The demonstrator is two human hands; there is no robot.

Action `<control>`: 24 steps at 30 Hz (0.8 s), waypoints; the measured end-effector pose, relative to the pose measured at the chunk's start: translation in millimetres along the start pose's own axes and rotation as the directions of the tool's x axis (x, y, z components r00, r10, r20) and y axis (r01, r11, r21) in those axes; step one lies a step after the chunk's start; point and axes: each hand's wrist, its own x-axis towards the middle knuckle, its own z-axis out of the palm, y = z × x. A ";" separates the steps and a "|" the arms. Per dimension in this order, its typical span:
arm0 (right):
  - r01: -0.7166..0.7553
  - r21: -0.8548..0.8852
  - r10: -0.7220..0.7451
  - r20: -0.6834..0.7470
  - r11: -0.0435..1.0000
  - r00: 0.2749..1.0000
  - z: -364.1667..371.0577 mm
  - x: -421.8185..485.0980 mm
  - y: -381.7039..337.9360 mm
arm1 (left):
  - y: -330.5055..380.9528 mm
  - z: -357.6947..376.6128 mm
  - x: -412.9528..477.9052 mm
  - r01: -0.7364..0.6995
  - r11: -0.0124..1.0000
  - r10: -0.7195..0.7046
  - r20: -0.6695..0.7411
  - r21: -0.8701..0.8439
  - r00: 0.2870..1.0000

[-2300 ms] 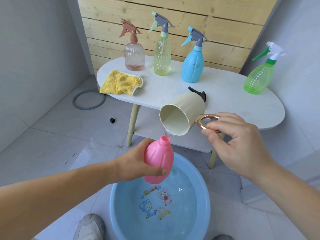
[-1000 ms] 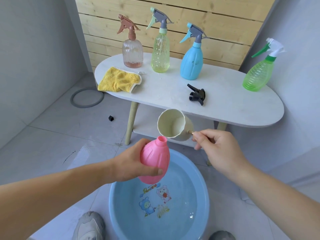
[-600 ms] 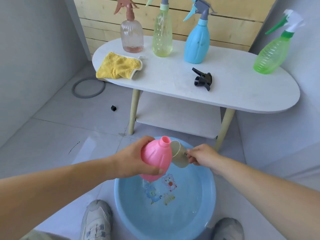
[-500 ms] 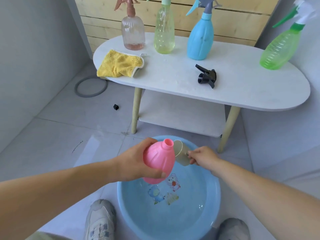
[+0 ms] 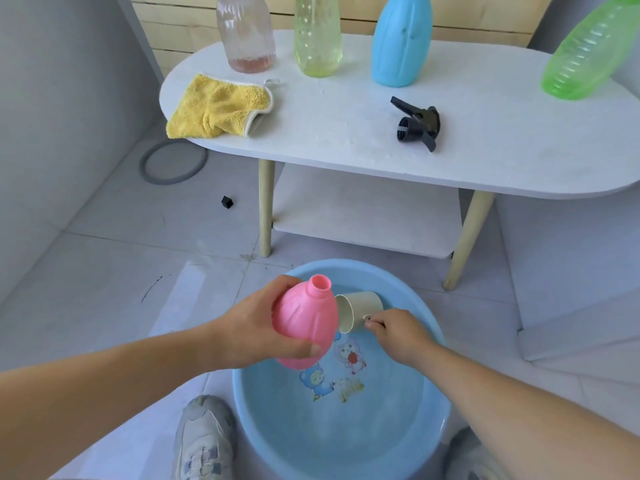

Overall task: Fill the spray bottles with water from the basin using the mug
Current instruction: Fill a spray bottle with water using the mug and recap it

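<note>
Pink plastic bottle [image 5: 306, 329], uncapped, gripped in left hand [image 5: 258, 332] above round blue basin [image 5: 398, 282]. Right hand [image 5: 400, 332] pinches handle of cream mug [image 5: 360, 308], tipped sideways just beside bottle, over water.

Yellow cloth [image 5: 218, 107] on table [image 5: 346, 136], grey floor ring [image 5: 166, 181]

Grey walls [image 5: 59, 109], tiled floor [image 5: 104, 271], white oval table [image 5: 346, 150].
</note>
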 end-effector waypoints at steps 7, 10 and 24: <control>0.013 -0.036 -0.013 0.017 0.999 1.000 3.7 1.8 0.3 | -0.4 -2.3 1.0 0.006 0.999 -0.005 0.001 -0.035 1.000; 0.015 -0.045 -0.014 0.025 0.999 1.000 5.4 2.8 1.2 | -0.6 -2.9 1.0 0.001 0.999 -0.002 -0.002 -0.047 1.000; -0.074 0.106 0.068 0.052 0.992 0.996 9.0 5.3 10.6 | -4.2 -5.6 1.5 0.003 0.999 -0.003 -0.013 -0.034 1.000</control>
